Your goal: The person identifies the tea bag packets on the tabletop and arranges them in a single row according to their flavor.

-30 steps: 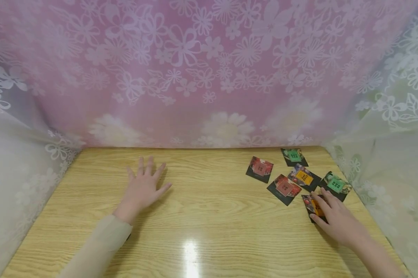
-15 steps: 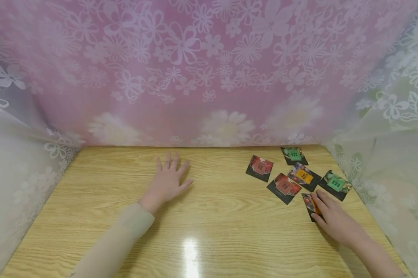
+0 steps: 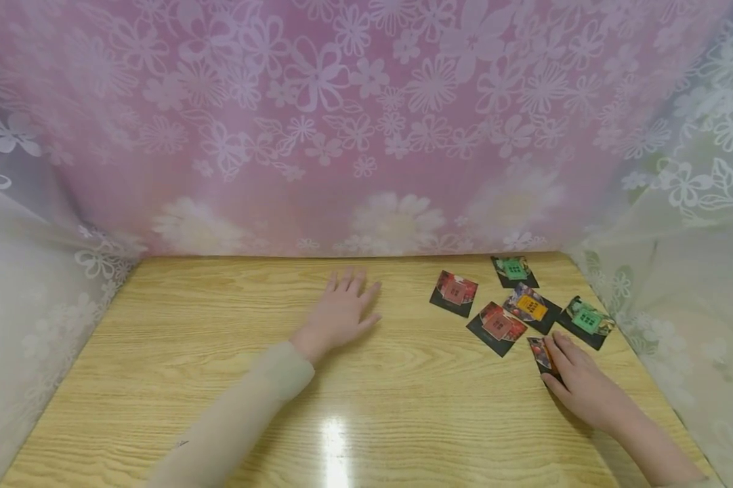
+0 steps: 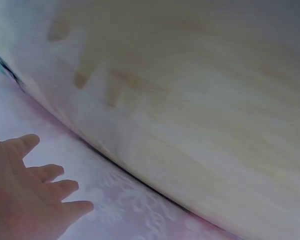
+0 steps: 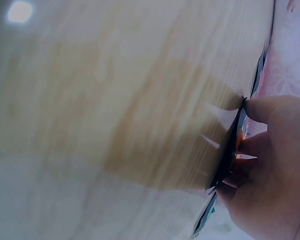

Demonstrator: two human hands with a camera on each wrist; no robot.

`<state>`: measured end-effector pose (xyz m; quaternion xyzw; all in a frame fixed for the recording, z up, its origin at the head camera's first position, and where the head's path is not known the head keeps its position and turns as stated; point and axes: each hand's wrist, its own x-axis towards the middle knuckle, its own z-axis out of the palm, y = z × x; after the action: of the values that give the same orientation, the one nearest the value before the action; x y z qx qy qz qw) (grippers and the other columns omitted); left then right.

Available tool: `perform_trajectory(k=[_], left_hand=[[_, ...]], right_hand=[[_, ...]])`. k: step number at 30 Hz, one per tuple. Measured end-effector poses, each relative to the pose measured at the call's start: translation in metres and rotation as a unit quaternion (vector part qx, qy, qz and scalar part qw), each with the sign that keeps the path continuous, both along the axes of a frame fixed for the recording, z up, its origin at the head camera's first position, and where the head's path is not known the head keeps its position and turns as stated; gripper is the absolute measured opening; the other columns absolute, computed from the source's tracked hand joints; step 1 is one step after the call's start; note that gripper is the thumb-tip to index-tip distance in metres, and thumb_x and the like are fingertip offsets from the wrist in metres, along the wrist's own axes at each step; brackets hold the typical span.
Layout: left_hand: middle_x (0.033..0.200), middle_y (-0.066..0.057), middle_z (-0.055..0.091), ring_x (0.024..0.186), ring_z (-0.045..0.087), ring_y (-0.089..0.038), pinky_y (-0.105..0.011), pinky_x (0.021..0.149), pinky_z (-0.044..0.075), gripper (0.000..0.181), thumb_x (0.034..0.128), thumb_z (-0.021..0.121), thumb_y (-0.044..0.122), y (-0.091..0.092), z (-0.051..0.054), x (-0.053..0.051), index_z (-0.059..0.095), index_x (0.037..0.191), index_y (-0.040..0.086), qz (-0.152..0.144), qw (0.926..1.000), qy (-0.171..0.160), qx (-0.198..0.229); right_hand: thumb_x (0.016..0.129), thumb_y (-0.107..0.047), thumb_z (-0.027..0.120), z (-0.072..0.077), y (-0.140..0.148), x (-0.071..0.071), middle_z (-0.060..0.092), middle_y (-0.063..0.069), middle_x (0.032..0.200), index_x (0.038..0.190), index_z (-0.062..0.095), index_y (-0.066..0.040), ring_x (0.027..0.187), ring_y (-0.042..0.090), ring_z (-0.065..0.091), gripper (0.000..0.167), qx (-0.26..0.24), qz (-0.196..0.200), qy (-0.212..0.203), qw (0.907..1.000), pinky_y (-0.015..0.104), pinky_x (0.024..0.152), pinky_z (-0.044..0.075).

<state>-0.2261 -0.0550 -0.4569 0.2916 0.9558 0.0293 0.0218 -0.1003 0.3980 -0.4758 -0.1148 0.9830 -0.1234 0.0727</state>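
My left hand point(image 3: 337, 318) is held with fingers spread and straight above the left-middle of the wooden table, holding nothing; the left wrist view also catches this hand point(image 4: 30, 185). My right hand point(image 3: 586, 386) grips a flat square packet point(image 3: 542, 356) with a dark base and an orange label, mostly covered by the fingers. In the right wrist view, thumb and fingers point(image 5: 260, 110) are at opposite edges of this packet point(image 5: 229, 150). Around it lie two red packets point(image 3: 454, 293) point(image 3: 497, 329), two green-labelled ones point(image 3: 515, 271) point(image 3: 587, 322) and another orange-labelled packet point(image 3: 532, 308).
The wooden table point(image 3: 403, 420) has a bright light reflection near its front. A pink flowered curtain point(image 3: 342, 135) stands along the back edge, and pale lace curtains point(image 3: 696, 285) hang at both sides.
My left hand has travelled right across the table, fingers still spread. The right hand stays nearly in place, its fingers drawn closer together over the orange-labelled packet, covering more of it.
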Motion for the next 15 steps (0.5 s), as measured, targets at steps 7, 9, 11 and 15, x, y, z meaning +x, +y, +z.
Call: perform_trajectory(k=[7,9,11,15], left_hand=[[0.179,-0.015,0.013,0.166,0.016,-0.038,-0.059,0.136,0.014,0.068,0.1129,0.035,0.058,0.035,-0.002,-0.006,0.025,0.171,0.025,-0.024,0.9996,0.004,-0.017],[0.179,-0.015,0.013,0.166,0.016,-0.037,-0.059,0.136,0.015,0.067,0.1132,0.034,0.057,0.045,-0.001,-0.007,0.025,0.171,0.025,-0.031,0.9993,0.003,-0.019],[0.180,-0.015,0.013,0.167,0.016,-0.035,-0.058,0.136,0.015,0.066,0.1133,0.034,0.056,0.054,0.000,-0.008,0.025,0.171,0.025,-0.037,0.9991,0.003,-0.022],[0.180,-0.013,0.013,0.167,0.015,-0.033,-0.055,0.137,0.014,0.066,0.1134,0.034,0.056,0.073,0.000,-0.009,0.024,0.172,0.026,-0.054,0.9977,0.013,-0.038]], right_hand=[[0.111,-0.027,0.059,0.001,-0.002,0.001,0.020,0.045,0.165,0.163,0.023,0.014,0.151,0.064,0.023,0.075,-0.002,-0.002,-0.001,1.0000,0.078,0.114,0.033],[0.111,-0.027,0.058,0.001,-0.002,0.001,0.020,0.045,0.165,0.163,0.023,0.014,0.151,0.064,0.023,0.075,-0.004,-0.002,0.000,1.0000,0.078,0.115,0.032],[0.111,-0.027,0.058,0.001,-0.002,0.002,0.019,0.044,0.166,0.164,0.021,0.013,0.152,0.063,0.022,0.075,-0.008,-0.003,-0.001,1.0000,0.078,0.116,0.031],[0.111,-0.026,0.057,-0.002,-0.001,0.003,0.019,0.043,0.166,0.164,0.021,0.012,0.154,0.062,0.020,0.075,-0.017,-0.004,0.005,0.9998,0.077,0.119,0.027]])
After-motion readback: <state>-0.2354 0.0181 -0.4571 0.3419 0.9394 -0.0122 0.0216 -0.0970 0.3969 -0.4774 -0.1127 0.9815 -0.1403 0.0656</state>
